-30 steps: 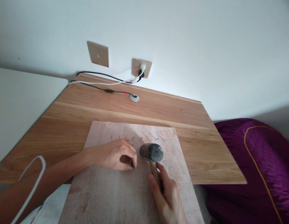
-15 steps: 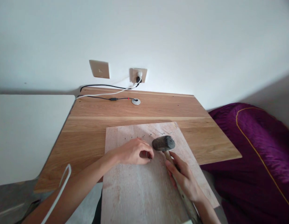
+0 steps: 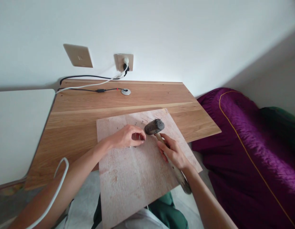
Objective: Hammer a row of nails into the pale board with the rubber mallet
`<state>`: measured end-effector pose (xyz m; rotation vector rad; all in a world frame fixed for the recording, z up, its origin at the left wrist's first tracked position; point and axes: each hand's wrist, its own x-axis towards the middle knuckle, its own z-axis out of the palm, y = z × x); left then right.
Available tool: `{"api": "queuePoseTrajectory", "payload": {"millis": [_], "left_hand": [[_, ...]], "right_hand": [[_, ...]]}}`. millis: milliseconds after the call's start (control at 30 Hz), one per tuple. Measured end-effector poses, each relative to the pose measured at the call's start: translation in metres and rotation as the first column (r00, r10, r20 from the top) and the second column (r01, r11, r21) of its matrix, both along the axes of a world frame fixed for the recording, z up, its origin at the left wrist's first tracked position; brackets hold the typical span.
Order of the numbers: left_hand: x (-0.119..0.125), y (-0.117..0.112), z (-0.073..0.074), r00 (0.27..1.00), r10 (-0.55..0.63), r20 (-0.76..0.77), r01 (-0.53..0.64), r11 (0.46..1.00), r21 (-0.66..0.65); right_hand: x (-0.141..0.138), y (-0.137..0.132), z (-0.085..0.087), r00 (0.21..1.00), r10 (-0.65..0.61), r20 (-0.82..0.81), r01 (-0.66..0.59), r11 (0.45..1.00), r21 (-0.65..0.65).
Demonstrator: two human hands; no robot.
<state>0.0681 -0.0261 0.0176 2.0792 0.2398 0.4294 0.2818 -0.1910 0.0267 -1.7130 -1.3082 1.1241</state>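
My right hand (image 3: 172, 151) is wrapped round the wooden handle of a mallet (image 3: 155, 126), close below its dark, worn head. The head hovers over a pale wooden board (image 3: 128, 178), just right of my left fingertips. My left hand (image 3: 129, 136) is closed in a pinch low over the board, on what looks like a small nail, mostly hidden by the fingers. Tiny shiny bits show under that palm. A row of small nails (image 3: 142, 122) stands along the board's far part, partly covered by my left hand and the mallet head.
The board rests on a wooden desk (image 3: 73, 124) and overhangs its front above my lap. Cables (image 3: 90, 85) run from a wall socket (image 3: 120, 62) across the desk's back. A white panel (image 3: 21, 133) lies left. Purple cloth (image 3: 223, 152) covers something right. A white cord (image 3: 58, 190) crosses my left forearm.
The view has shifted, so the desk and board appear higher and further left, with my lap now showing. Both hands keep nearly the same pose, the mallet still in my right hand.
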Motion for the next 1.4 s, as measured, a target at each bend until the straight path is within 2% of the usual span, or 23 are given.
{"api": "queuePoseTrajectory", "payload": {"millis": [200,533,833,1167,1400], "left_hand": [[0.0,0.001,0.004,0.998,0.055,-0.041,-0.057,0.997,-0.052],[0.002,0.002,0.001,0.998,0.062,-0.023,-0.062,0.998,-0.01],[0.002,0.002,-0.002,0.998,0.059,-0.021,-0.059,0.998,-0.009],[0.001,0.0,0.002,0.997,0.073,-0.032,-0.075,0.996,-0.041],[0.001,0.001,0.002,0.996,0.087,-0.006,-0.087,0.996,-0.011]], "right_hand": [[0.002,0.001,-0.006,0.997,0.007,-0.08,-0.005,1.0,0.029],[0.001,0.002,-0.005,0.998,0.005,-0.065,-0.004,1.0,0.024],[0.002,0.002,-0.012,0.998,0.014,-0.056,-0.012,0.999,0.031],[0.001,0.002,-0.009,0.997,0.012,-0.071,-0.009,0.999,0.042],[0.0,0.002,-0.005,0.998,0.021,-0.064,-0.019,0.999,0.034]]}}
